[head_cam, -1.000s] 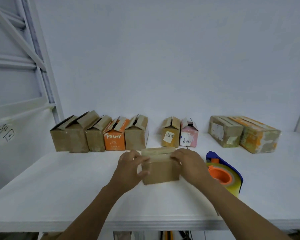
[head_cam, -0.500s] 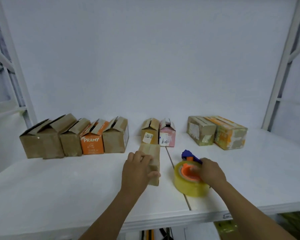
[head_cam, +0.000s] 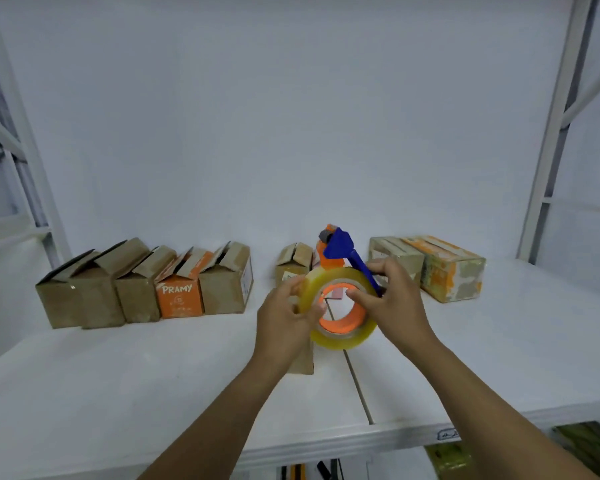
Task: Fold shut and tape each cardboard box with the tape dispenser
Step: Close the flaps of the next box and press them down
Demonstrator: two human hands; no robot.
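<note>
The tape dispenser (head_cam: 340,299) is held up above the white shelf (head_cam: 118,393) by both hands, its blue handle tilted up and away toward the back wall. The right hand (head_cam: 392,303) is closed around the handle and the right side of the yellowish tape roll, with fingertips hooked into the orange core. The left hand (head_cam: 284,317) is pinched on the roll's left edge; whether a tape end is caught under its fingers cannot be made out. The small brown box (head_cam: 302,358) stands on the shelf directly below, mostly hidden behind the left wrist, so its flaps cannot be seen. A row of 5 open-flapped boxes (head_cam: 142,285) is lined along the back left, 1 orange and marked PRAMY. A further box (head_cam: 293,263) is partly covered by the roll. At right, 2 taped boxes (head_cam: 444,268) are set side by side.
</note>
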